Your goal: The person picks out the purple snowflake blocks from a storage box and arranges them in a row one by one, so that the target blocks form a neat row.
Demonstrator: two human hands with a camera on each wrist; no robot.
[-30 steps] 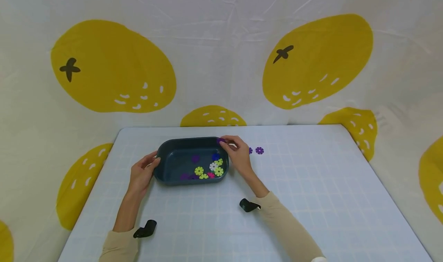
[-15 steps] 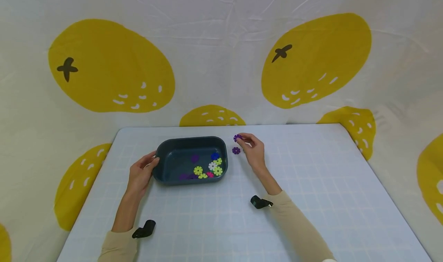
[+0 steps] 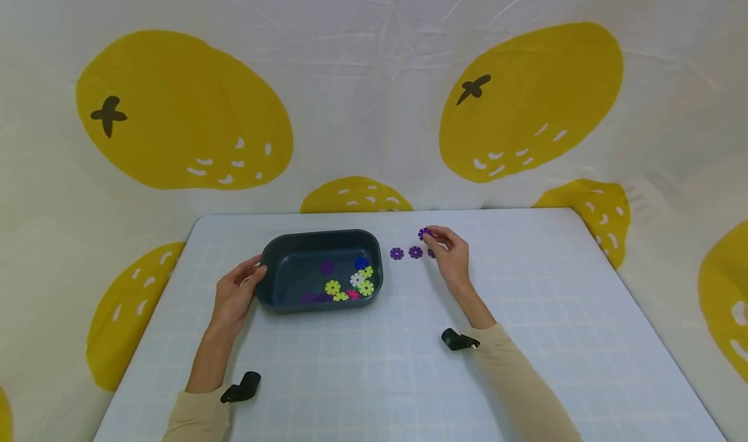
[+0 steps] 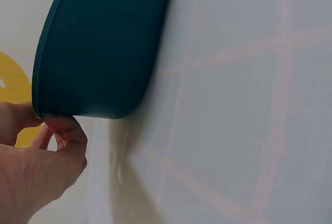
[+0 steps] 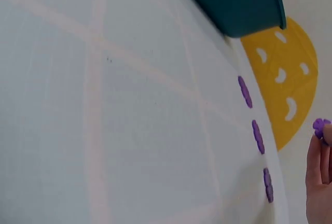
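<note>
My left hand grips the left end of a dark teal tray, and the left wrist view shows its fingers pinching the rim. Inside the tray are several flower-shaped plastic discs: yellow-green, white, pink, blue and purple. Right of the tray, my right hand pinches a purple flower-shaped disc between thumb and fingers, raised off the table. Three more purple discs lie flat in a row below it, the rightmost partly hidden by the hand.
A white table with a pale grid pattern carries everything. Its back edge meets a hanging cloth printed with large yellow fruit. A small black device sits at the left wrist, and a similar black device at the right.
My right hand has moved right, from the tray's back right corner to above the purple row, carrying the purple disc. More of that row now shows. The left hand keeps its grip on the tray.
</note>
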